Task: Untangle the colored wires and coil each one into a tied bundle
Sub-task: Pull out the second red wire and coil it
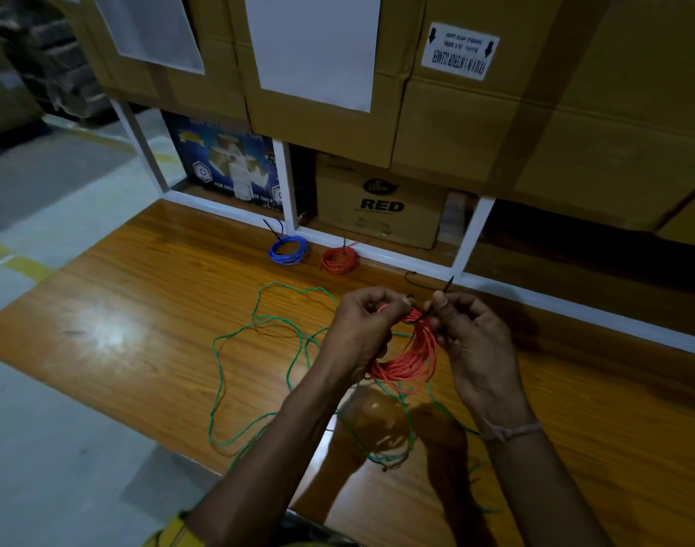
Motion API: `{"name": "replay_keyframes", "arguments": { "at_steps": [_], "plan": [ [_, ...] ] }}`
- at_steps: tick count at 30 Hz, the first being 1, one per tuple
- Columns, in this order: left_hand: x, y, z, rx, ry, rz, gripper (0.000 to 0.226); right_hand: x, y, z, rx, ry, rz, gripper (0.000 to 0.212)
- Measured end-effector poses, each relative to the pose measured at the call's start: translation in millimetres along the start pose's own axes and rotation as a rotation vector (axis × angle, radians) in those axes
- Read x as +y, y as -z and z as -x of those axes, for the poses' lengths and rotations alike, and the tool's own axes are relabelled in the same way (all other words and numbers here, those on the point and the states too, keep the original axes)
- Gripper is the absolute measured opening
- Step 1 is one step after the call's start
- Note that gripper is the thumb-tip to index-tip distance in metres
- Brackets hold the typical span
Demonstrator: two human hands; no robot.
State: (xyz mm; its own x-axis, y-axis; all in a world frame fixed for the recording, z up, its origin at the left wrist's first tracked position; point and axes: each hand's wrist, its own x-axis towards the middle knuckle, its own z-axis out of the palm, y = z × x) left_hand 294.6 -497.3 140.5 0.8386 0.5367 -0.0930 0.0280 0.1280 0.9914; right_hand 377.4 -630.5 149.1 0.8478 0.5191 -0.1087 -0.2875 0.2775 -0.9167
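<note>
Orange wire coil point(411, 359) held above table point(140, 309): left hand point(361, 329) gripping coil top, right hand point(470, 335) pinching black cable tie point(442, 296). Green wire point(259, 337) loose beneath; 2 tied bundles at back.

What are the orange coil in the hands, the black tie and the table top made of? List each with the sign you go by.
Orange coil: thin wire in what looks like matt plastic sheathing; it bends in loose, springy loops.
Black tie: probably a plastic cable tie; a thin, stiff strip that stands up on its own.
Table top: wood or wood-look laminate, glossy; grain lines show and it mirrors the lamp glare.
</note>
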Motion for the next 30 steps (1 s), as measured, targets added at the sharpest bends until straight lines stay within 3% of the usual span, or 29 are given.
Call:
{"name": "replay_keyframes", "arguments": {
  "at_steps": [11,14,23,30],
  "plan": [
    [-3,-20,-6,0.106,-0.003,-0.035,0.015,-11,7,4,0.066,-0.02,0.081,0.014],
    [-2,-22,-10,0.096,-0.009,-0.009,0.017,-15,7,2,0.054,-0.057,0.067,0.003],
    [4,-27,-16,0.177,-0.166,-0.167,0.009,-28,9,-8,0.055,-0.197,0.007,0.01],
    [9,-34,-21,0.208,-0.183,-0.168,0.006,-29,8,-11,0.097,-0.147,-0.004,0.005]
  ]
}}
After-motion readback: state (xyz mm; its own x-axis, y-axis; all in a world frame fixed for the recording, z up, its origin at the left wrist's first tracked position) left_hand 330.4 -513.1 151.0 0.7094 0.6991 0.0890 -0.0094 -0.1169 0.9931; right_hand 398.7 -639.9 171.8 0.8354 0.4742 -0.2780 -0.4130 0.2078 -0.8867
